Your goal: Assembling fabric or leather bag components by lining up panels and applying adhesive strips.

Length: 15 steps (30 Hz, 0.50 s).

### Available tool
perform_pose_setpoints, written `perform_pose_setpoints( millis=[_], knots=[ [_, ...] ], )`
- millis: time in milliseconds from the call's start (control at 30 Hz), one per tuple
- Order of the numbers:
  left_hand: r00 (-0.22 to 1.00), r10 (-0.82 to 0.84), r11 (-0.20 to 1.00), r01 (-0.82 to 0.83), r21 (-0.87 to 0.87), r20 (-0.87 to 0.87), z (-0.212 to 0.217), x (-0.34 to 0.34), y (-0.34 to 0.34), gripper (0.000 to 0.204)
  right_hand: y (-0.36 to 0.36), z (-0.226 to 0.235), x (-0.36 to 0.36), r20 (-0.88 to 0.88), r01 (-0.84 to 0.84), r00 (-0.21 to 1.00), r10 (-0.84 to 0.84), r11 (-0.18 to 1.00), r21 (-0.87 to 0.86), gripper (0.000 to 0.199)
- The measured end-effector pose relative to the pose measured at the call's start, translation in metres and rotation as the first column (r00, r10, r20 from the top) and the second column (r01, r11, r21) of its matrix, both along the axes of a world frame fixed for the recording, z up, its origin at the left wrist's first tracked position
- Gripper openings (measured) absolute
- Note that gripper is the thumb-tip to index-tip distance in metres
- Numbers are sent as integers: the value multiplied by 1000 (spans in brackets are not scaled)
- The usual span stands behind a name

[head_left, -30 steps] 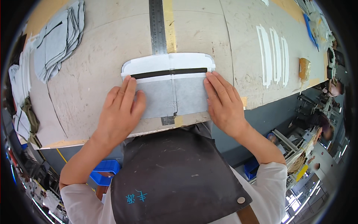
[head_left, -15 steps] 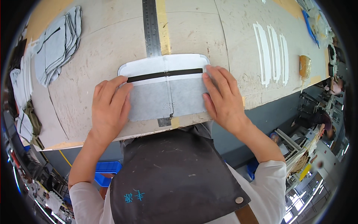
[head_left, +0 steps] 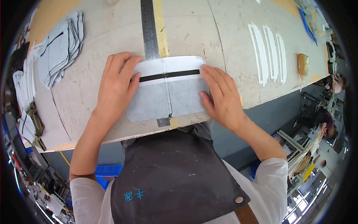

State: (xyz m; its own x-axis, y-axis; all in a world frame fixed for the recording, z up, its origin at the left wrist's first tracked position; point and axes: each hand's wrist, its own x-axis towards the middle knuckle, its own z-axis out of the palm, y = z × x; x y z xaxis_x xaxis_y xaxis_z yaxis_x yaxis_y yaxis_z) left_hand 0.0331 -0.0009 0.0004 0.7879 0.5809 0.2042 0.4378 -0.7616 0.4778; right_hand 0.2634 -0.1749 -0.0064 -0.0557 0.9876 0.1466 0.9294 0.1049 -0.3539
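Note:
A flat grey fabric panel (head_left: pixel 149 99) with a white upper band (head_left: pixel 182 62) and a black strip (head_left: pixel 175 74) across it lies on the table before me. A vertical seam runs down its middle. My left hand (head_left: pixel 116 82) rests at the panel's upper left corner, thumb beside the strip's left end and fingertips above it, with a gap between; the hand covers that corner. At the right edge, my right hand (head_left: pixel 223 95) lies with fingers stretched along the side and its thumb apart on the grey part.
A steel ruler (head_left: pixel 149 31) runs under the panel, beside a yellow strip (head_left: pixel 161 33). Grey fabric pieces (head_left: pixel 56 56) are stacked at the far left. White frame-shaped strips (head_left: pixel 260 56) and an amber bottle (head_left: pixel 303 65) lie to the right. The table's near edge is close to my apron.
My left hand has moved up along the panel's left edge to its upper corner. The right hand stays at the right edge. The view has shifted slightly.

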Motion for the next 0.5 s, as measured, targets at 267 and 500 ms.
perform_pose_setpoints(
  millis=[267, 500],
  knots=[
    [996, 40, 987, -51, -152, -76, 9, 3, 15, 33, 8, 5, -6, 228, 29, 973, -25, 999, -15, 53],
    [993, 114, 862, -78, -500, 41, 7, 6, 19, 8, 6, -6, 17, -406, 282, 882, -241, 958, 43, 50]
  ],
)
